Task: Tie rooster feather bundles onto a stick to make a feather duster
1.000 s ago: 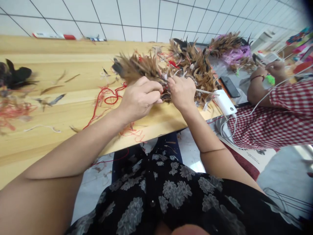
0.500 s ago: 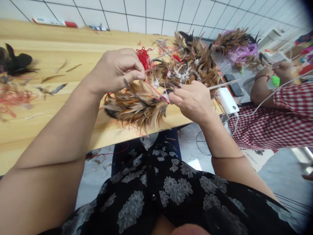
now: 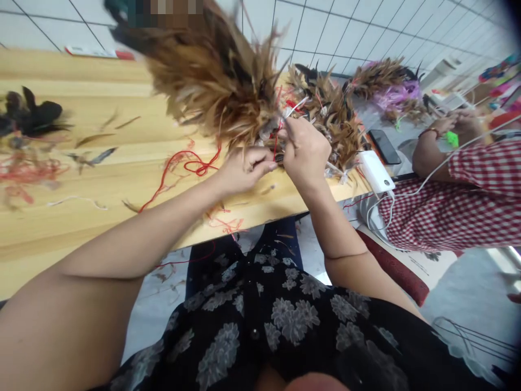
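A large bundle of brown feathers with dark tips is raised over the table, blurred by motion and slanting to the upper left. My right hand is closed round its bound lower end, whose core my fingers cover. Just to the left, my left hand pinches a red string that runs up to the binding. A looser length of red string curls over the wood behind my left forearm. More brown feather bundles with white ties lie beyond my right hand.
A white power bank with a cable and a black phone are at the right. A co-worker in a checked sleeve sits there. Black feathers and red scraps lie left. A red-capped marker lies by the tiled wall.
The feather bundle has swung up from the table to the upper left. My left hand has moved right and down, close to my right hand, which has shifted slightly left.
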`<control>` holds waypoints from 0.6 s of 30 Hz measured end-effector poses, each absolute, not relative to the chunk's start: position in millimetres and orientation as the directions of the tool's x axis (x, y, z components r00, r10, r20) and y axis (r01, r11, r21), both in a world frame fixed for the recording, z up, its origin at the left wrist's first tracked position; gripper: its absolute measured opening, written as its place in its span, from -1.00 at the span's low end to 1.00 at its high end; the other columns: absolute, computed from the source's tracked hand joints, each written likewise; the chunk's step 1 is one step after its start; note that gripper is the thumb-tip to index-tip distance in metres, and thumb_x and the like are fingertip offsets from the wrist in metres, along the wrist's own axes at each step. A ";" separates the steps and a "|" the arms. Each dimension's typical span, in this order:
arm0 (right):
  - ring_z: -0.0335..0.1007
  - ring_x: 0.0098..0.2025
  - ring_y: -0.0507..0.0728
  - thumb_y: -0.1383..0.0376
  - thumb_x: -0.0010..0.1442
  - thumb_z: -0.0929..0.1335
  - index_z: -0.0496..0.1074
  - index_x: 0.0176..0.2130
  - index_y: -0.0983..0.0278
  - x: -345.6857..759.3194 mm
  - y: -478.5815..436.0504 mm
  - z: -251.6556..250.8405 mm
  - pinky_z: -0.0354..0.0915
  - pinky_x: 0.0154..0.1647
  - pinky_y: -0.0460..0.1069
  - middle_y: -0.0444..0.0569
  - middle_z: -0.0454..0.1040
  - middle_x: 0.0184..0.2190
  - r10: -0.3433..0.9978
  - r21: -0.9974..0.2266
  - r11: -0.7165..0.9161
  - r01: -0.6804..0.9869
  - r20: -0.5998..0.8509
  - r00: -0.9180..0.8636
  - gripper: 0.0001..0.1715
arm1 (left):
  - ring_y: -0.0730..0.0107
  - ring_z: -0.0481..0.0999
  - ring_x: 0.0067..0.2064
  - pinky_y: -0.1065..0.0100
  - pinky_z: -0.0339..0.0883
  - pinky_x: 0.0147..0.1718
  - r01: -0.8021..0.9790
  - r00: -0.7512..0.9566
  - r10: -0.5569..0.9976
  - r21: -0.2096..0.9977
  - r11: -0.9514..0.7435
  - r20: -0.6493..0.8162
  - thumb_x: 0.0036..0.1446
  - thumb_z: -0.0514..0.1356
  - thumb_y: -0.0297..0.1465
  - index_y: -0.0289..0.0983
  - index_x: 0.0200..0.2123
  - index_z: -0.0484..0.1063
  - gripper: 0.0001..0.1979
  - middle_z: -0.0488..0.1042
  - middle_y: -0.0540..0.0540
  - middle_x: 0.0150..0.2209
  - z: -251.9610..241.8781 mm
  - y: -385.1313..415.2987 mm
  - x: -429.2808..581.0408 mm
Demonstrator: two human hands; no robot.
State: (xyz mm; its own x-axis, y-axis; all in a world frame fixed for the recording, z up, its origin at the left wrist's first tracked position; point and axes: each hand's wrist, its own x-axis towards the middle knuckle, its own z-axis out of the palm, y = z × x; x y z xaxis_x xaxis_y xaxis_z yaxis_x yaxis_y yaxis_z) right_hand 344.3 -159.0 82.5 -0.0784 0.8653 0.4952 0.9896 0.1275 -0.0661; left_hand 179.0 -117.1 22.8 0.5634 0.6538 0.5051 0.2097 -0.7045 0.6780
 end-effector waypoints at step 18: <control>0.52 0.05 0.19 0.25 0.57 0.13 0.49 0.18 0.27 323.8 -107.9 44.1 0.29 0.06 0.05 0.12 0.56 -0.03 0.891 -0.261 -0.084 0.962 0.413 0.190 -0.54 | 0.15 0.48 -0.23 0.11 0.30 -0.11 0.446 0.361 0.605 0.439 -0.780 0.709 0.44 0.11 -0.15 -0.20 -0.27 0.57 -0.65 0.55 -0.13 -0.34 20.9 -105.9 172.0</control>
State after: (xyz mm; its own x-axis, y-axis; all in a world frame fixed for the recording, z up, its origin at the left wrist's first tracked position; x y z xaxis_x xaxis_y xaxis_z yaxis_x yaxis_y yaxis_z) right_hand 323.8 -107.9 44.1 0.1897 0.8909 0.4126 0.9616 -0.0838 -0.2612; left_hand 172.0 -105.9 20.9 0.3615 0.6054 0.7091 0.4456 -0.7802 0.4390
